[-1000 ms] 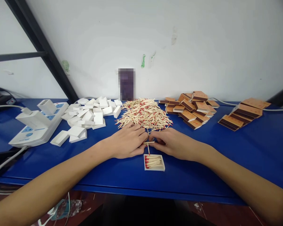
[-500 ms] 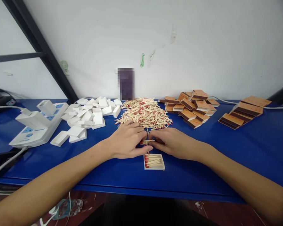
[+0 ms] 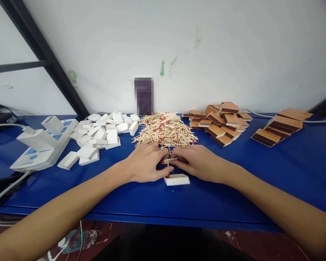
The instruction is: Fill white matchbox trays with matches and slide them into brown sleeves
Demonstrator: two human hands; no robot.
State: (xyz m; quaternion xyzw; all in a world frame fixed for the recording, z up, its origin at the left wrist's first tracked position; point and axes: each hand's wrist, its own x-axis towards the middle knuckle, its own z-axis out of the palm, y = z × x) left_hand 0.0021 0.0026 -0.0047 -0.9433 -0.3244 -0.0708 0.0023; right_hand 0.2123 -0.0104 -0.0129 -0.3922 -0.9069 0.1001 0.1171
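Note:
My left hand (image 3: 148,161) and my right hand (image 3: 197,161) meet at the near edge of a heap of red-tipped matches (image 3: 168,128). A few loose matches (image 3: 167,161) lie between their closed fingers, one of them pointing toward me. Just in front of the hands is a small white matchbox tray (image 3: 177,180). It is tilted, its near wall facing me, so most of its inside is hidden. My left thumb is close to the tray's left corner; whether it touches cannot be made out.
White empty trays (image 3: 97,132) are piled at left, beside a white power strip (image 3: 47,145) with chargers. Brown matchbox sleeves (image 3: 220,123) are heaped at right, with more sleeves (image 3: 282,127) farther right. A blurred dark rectangle (image 3: 143,96) stands against the wall.
The matchbox tray has gone from lying flat, with its matches showing, to tilted with its near wall raised. Both hands stay almost in place, still around the matches.

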